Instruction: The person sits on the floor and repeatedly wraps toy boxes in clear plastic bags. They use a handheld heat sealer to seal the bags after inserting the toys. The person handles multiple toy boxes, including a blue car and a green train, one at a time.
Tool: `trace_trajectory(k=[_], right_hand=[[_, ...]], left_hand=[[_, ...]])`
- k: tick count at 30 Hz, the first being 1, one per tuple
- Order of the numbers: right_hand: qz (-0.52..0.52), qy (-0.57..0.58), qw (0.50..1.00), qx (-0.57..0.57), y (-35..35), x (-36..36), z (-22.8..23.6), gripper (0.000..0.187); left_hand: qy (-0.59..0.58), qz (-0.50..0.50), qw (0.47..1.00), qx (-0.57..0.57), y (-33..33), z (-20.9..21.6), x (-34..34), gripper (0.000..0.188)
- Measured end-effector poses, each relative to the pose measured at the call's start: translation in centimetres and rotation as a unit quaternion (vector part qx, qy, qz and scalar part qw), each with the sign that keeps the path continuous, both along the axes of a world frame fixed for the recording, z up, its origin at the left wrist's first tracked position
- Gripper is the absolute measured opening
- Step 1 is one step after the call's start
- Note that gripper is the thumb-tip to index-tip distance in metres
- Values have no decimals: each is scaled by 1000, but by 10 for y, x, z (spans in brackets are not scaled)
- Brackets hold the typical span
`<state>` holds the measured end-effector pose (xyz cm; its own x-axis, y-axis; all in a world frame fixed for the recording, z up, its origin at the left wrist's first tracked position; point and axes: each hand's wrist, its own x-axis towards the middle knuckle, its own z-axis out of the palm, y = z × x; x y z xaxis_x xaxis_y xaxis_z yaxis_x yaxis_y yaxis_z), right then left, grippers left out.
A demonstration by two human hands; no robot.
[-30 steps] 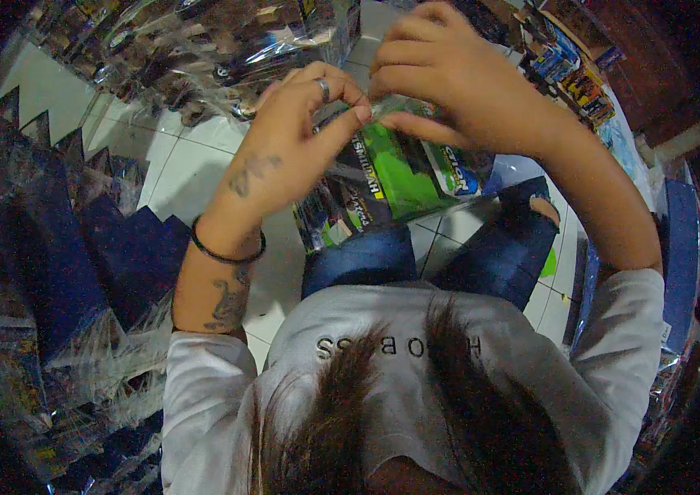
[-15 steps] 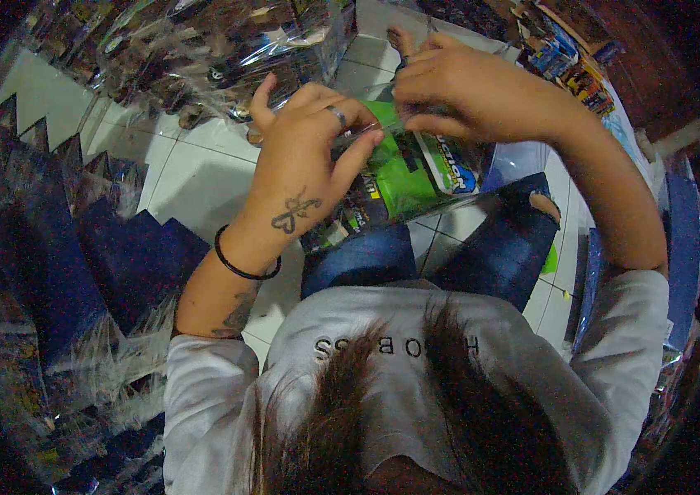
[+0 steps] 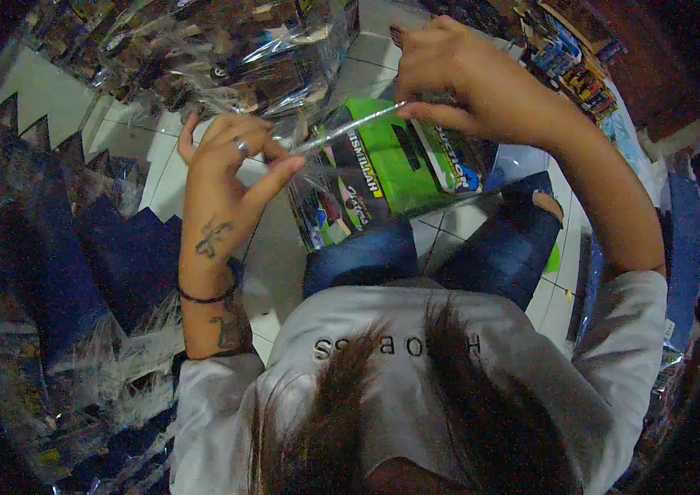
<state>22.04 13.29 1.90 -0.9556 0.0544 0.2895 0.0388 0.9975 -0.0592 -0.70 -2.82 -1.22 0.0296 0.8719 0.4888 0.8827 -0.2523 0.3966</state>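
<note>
A green and black printed package (image 3: 399, 177), with clear plastic over it, rests across my knees. Above its far part, a shiny clear plastic strip (image 3: 350, 130) runs taut from one hand to the other; whether it is tape or the plastic's folded edge I cannot tell. The strip's left end is pinched between thumb and forefinger of my left hand (image 3: 230, 165), which wears a ring. My right hand (image 3: 465, 87), higher and to the right, closes on the other end, its curled fingers partly hidden.
Plastic-wrapped goods (image 3: 234, 58) are heaped beyond my left hand. Tall dark-blue wrapped stacks (image 3: 111, 256) stand on the left. Colourful packets (image 3: 573, 74) lie at the far right, and blue flat items (image 3: 684, 256) stand beside my right arm. White floor tiles (image 3: 544, 297) show around my legs.
My left hand has moved left and slightly nearer, away from my right hand, drawing the clear strip out between them. More of the package's left side now shows. My right hand has shifted only slightly.
</note>
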Motion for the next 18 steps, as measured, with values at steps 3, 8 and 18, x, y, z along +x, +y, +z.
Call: trace_trajectory(k=[3, 8, 18], right_hand=[[7, 3, 1000, 14, 0, 1, 7, 16], [11, -6, 1000, 21, -3, -1, 14, 15], [12, 88, 980, 180, -4, 2, 3, 24]], left_hand=[[-67, 23, 997, 11, -8, 5, -2, 18], [-12, -26, 992, 119, 24, 0, 27, 18], [-255, -176, 940, -141, 60, -2, 25, 21]])
